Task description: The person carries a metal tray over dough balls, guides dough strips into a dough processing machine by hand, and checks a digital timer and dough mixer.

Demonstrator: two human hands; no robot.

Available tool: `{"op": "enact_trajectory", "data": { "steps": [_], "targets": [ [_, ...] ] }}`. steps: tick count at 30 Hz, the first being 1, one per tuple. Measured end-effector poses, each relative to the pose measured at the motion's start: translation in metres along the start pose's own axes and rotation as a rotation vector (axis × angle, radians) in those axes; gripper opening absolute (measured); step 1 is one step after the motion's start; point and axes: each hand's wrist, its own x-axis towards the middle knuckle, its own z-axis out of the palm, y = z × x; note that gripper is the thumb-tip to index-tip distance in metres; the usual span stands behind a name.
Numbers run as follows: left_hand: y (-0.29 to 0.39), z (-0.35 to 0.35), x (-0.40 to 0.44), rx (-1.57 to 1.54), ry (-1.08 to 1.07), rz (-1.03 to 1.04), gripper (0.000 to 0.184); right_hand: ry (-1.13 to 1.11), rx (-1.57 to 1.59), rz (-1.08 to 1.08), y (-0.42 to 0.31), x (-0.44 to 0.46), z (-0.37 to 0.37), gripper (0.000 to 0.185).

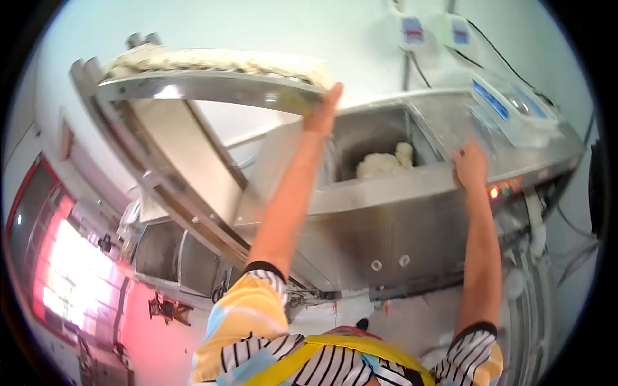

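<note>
My left hand (324,108) reaches up to the right end of a raised metal tray or shelf (212,88), touching it with its fingers stretched upward. A long mass of pale dough (212,60) lies along the top of this tray. My right hand (472,166) is over the front part of a steel machine's top (444,122), near its lit control buttons (502,190). That hand is smeared by motion, and I cannot make out anything in its fingers. Between my arms, the machine's open steel tub (367,132) holds a lump of pale dough (385,165).
Slanting metal posts (174,212) stand on the left below the tray. A white and blue box (515,109) sits on the machine's right end. Steel sinks (159,251) stand at the lower left by a bright window (77,270). Cables and wall switches (412,31) are behind.
</note>
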Motion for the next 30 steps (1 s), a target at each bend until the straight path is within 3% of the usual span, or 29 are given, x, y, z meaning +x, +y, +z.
{"op": "enact_trajectory", "data": {
  "steps": [2,4,7,14,15,18,19,22,23,26,30],
  "targets": [
    [-0.02,0.013,0.016,-0.116,0.186,0.093,0.048,-0.018,-0.015,0.015,-0.005,0.001,-0.005,0.024],
    [-0.008,0.014,0.02,-0.313,0.08,-0.079,0.04,-0.01,-0.008,0.008,-0.014,0.001,-0.014,0.022],
    [0.018,0.036,0.013,-0.516,0.116,-0.084,0.032,0.019,0.001,-0.016,-0.015,0.0,-0.015,0.021],
    [0.006,0.099,0.022,-0.415,0.086,0.022,0.02,-0.002,0.033,-0.009,-0.021,-0.004,-0.02,0.021],
    [-0.003,0.095,0.019,-0.345,0.044,-0.046,0.02,-0.001,0.028,-0.012,-0.02,-0.004,-0.02,0.022],
    [-0.036,0.077,0.001,-0.286,0.144,0.046,0.022,-0.02,0.011,-0.006,-0.019,-0.001,-0.018,0.022],
    [-0.033,0.067,-0.007,-0.225,0.169,-0.029,0.028,-0.033,0.003,0.0,-0.017,-0.001,-0.017,0.023],
    [-0.018,0.036,-0.017,0.007,0.029,-0.013,0.039,-0.016,-0.027,-0.046,-0.015,0.0,-0.015,0.023],
    [-0.022,0.025,-0.015,0.292,0.034,0.041,0.049,-0.02,-0.033,-0.041,-0.016,-0.003,-0.016,0.023],
    [0.004,0.0,-0.015,0.226,-0.111,-0.025,0.06,-0.026,-0.057,-0.025,-0.022,-0.001,-0.023,0.023],
    [0.023,-0.007,-0.014,0.023,-0.011,-0.072,0.068,-0.029,-0.036,-0.018,-0.015,0.0,-0.016,0.024]
  ]
}}
